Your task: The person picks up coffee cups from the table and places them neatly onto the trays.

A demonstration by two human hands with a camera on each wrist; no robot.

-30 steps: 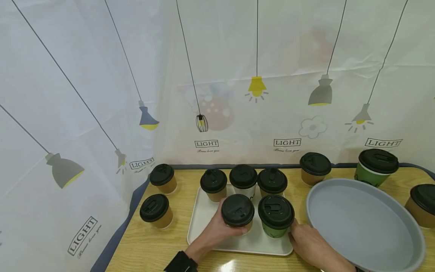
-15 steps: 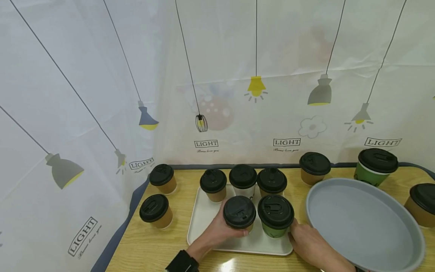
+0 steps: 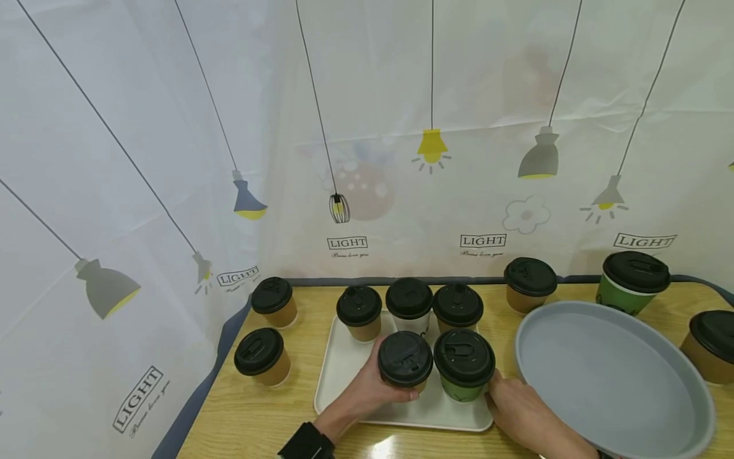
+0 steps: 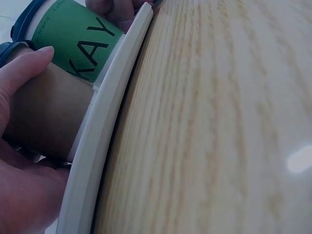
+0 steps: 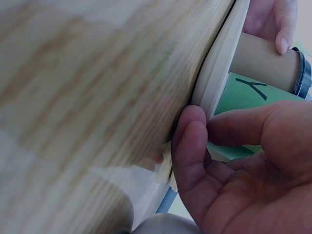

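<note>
My left hand [image 3: 367,386] curls round a brown paper coffee cup [image 4: 48,107] with a black lid, its thumb along the near side. That cup stands on a white rectangular tray [image 3: 395,414], close to the left of a green lidded cup [image 3: 463,387]. At the tray's right edge, my right hand [image 3: 518,401] pinches the rim between thumb and fingers, as the right wrist view shows. Behind these cups, a brown cup [image 3: 362,331], a white cup [image 3: 410,322] and another brown cup [image 3: 459,306] stand in a row on the tray, all with black lids.
Two brown lidded cups [image 3: 275,368] stand on the wooden table [image 3: 241,421] left of the tray. To the right lies a large grey oval tray [image 3: 613,376]. Around it stand a brown cup [image 3: 524,299], a green cup [image 3: 622,293] and a brown cup [image 3: 708,360].
My left hand and its brown cup have shifted slightly right and toward me, closer to the green cup. The right hand stays at the tray's rim.
</note>
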